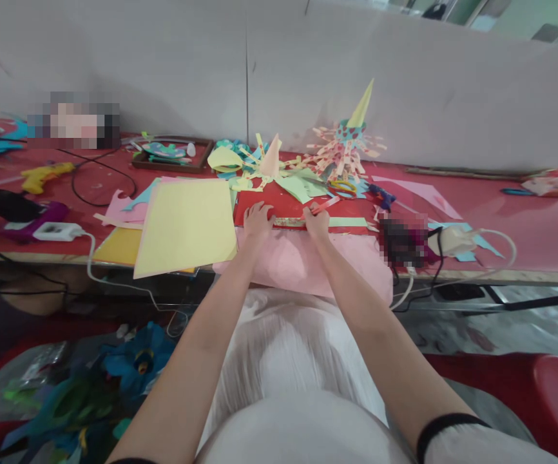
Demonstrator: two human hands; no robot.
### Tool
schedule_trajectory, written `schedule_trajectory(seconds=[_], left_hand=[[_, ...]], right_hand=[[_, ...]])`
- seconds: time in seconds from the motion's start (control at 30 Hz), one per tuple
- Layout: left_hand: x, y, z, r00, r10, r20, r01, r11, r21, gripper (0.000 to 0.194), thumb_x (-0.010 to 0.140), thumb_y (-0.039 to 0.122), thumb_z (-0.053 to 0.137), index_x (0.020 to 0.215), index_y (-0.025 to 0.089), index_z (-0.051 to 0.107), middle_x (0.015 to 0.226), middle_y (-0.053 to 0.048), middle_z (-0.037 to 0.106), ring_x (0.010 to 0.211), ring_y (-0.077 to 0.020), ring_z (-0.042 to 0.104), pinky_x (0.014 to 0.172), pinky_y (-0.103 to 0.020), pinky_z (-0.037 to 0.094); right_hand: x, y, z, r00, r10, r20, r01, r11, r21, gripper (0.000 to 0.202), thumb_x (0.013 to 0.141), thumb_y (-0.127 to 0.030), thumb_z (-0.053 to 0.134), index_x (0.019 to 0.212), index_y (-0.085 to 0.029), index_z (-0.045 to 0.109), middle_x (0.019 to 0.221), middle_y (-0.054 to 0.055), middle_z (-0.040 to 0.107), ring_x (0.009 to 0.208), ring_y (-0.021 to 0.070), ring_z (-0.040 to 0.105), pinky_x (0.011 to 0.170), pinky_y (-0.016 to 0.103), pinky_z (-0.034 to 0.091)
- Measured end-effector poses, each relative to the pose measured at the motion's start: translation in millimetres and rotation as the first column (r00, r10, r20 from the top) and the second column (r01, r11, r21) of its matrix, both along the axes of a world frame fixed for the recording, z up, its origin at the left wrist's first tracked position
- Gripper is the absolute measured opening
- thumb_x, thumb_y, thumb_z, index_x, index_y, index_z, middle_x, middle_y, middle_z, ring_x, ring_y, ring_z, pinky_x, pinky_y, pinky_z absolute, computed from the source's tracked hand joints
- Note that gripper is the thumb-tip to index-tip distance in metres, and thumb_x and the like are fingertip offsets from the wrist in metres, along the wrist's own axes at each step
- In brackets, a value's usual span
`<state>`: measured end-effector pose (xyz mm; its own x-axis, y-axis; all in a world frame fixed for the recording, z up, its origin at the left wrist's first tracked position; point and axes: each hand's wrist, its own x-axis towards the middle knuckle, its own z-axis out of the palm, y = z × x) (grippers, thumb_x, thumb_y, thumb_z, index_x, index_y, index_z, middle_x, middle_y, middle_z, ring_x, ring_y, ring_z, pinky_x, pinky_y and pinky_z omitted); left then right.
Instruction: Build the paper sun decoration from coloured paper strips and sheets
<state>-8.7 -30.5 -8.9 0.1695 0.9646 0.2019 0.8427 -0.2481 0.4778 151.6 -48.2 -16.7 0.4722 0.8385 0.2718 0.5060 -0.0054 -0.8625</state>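
My left hand (pixel 258 219) lies with its fingers stretched out on a red sheet or board (pixel 279 201), at the left end of a patterned strip (pixel 288 222). My right hand (pixel 316 222) is closed around a slim orange pen-like tool (pixel 328 203); whether it is a pen or a cutter I cannot tell. A pale green strip (pixel 349 222) runs out to the right from beneath this hand. Between my forearms, pink paper (pixel 298 258) hangs over the table's front edge. Left of my left hand rests a large pale yellow sheet (pixel 187 222).
Paper crafts with a pink cone (pixel 270 158) and a yellow cone (pixel 361 106) stand behind my hands. Nearby are yellow scissors (pixel 343 187), a blue glue gun (pixel 381 195), a yellow glue gun (pixel 46 176), a brown tray (pixel 202 158) and a white plug (pixel 457 240) with cables.
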Motion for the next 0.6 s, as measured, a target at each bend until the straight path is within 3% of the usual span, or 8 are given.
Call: schedule_trajectory(seconds=[0.13,0.33,0.6], left_hand=[[-0.1,1.1,-1.6,1.000,-0.001,0.000,0.001,1.000,0.004,0.032,0.084,0.026,0.046,0.114,0.024,0.056,0.134,-0.004,0.047,0.126,-0.0176,0.038,0.109,-0.036,0.021],[-0.3,2.2,-3.5,1.000,0.002,-0.027,-0.001,1.000,0.022,0.030,0.085,0.027,0.044,0.112,0.027,0.056,0.134,-0.002,0.047,0.125,-0.0169,0.039,0.108,-0.035,0.024],[0.2,3.3,-4.6,0.999,0.003,-0.037,-0.002,1.000,0.021,0.030,0.085,0.027,0.045,0.113,0.027,0.056,0.133,-0.001,0.048,0.124,-0.0173,0.040,0.108,-0.035,0.024]], right_hand=[[-0.2,0.0,-0.8,1.000,0.030,0.002,-0.030,0.999,-0.019,0.023,0.068,-0.031,0.045,0.054,-0.023,0.028,0.045,-0.007,0.029,0.050,0.0123,0.042,0.053,0.022,0.032],[-0.8,0.9,1.1,0.999,-0.033,0.039,0.033,0.999,-0.009,0.025,0.068,-0.027,0.044,0.053,-0.023,0.025,0.044,-0.007,0.027,0.048,0.0111,0.036,0.054,0.023,0.031],[-0.7,1.2,-1.6,0.999,0.001,0.040,0.000,1.000,-0.025,0.025,0.070,-0.028,0.044,0.053,-0.024,0.026,0.042,-0.006,0.033,0.048,0.0124,0.042,0.052,0.022,0.032]])
